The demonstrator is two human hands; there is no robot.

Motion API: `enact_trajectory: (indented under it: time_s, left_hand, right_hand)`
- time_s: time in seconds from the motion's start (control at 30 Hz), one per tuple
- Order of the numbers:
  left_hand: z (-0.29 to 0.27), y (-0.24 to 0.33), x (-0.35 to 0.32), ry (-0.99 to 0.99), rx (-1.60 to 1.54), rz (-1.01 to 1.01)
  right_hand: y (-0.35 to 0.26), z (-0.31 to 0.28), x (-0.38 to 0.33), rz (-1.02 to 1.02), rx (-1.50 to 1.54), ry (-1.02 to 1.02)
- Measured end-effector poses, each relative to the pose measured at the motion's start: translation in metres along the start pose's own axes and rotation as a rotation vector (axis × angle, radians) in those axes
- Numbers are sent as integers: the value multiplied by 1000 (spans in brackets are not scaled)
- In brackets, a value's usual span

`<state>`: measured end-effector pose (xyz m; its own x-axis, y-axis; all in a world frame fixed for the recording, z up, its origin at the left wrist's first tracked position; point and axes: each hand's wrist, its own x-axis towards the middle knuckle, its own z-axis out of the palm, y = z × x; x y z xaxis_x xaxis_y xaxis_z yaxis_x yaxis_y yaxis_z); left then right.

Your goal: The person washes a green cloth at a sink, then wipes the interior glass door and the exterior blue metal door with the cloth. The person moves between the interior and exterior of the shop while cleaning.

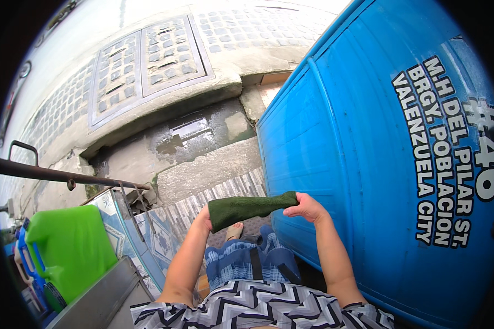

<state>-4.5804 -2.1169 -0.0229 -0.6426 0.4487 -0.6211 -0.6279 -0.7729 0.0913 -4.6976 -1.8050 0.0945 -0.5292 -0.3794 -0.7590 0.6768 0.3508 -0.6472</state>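
Observation:
A dark green cloth, rolled or folded into a long strip, is stretched between both my hands in front of me. My left hand grips its left end, mostly hidden behind the cloth. My right hand pinches its right end, right beside the wall of a large blue plastic barrel. Below the cloth I see my blue plaid shorts and one bare foot on a mat.
The blue barrel with white lettering fills the right side. A bright green plastic container stands at lower left beside a grey metal edge. A rusty bar crosses the left. Ahead lie a wet concrete gutter and a paved sidewalk with metal covers.

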Motion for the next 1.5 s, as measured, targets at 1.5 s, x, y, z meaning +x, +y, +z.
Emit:
enact_trajectory:
  time_s: [1.5]
  left_hand:
    - [22,-121,-17,696,1657,350]
  right_hand:
    - [24,-111,286,112,-2359,90]
